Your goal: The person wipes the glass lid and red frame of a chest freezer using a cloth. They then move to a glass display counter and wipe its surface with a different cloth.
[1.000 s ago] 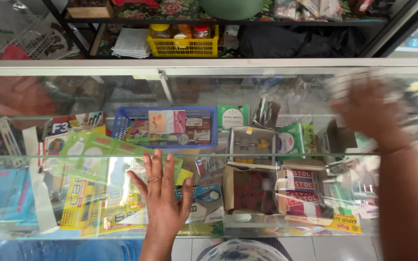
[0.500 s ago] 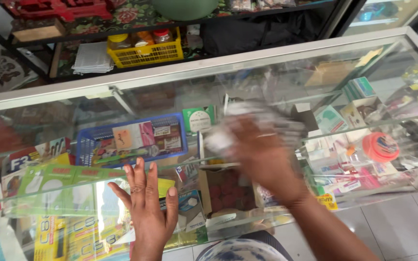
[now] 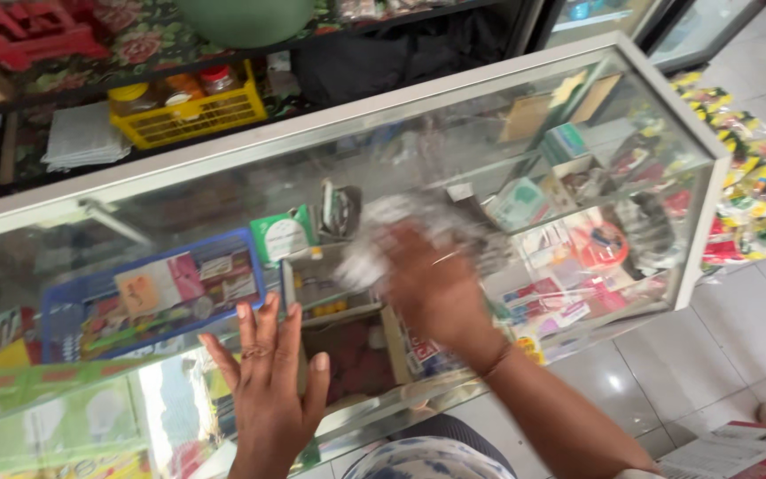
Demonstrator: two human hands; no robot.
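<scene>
- Left hand (image 3: 268,399) lies flat on the glass top (image 3: 223,204) of the display desk, fingers spread, holding nothing; reads as a brace.
- Right hand (image 3: 432,288) is motion-blurred on the glass, pressing a crumpled clear plastic wad (image 3: 401,231); can't tell whether the grip is closed round it.
- Wad sits mid-glass, above the open cardboard boxes (image 3: 330,302) inside; blue basket (image 3: 152,293) to its left.
</scene>
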